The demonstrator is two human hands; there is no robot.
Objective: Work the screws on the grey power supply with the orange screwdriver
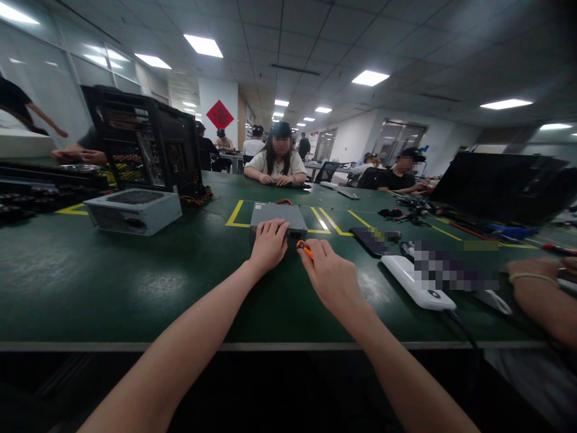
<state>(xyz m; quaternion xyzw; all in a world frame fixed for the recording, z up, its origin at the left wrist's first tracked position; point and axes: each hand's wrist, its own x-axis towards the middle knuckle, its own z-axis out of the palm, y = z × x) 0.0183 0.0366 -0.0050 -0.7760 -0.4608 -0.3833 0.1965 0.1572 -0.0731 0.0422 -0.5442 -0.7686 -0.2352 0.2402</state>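
A grey metal power supply unit lies on the green table straight ahead of me, within yellow tape lines. My left hand is laid over its near edge, fingers curled on the top; the thumb is hidden. Just right of it, my right hand is closed around an orange-and-black screwdriver, whose dark round end shows near the unit's front right corner. Most of the screwdriver is covered by the fingers, so I cannot tell whether it touches the unit.
Another power supply sits left, before a black computer case. To the right are a phone, a white power bank with a cable, loose cables and a dark monitor. A co-worker's arm reaches in; another person sits opposite.
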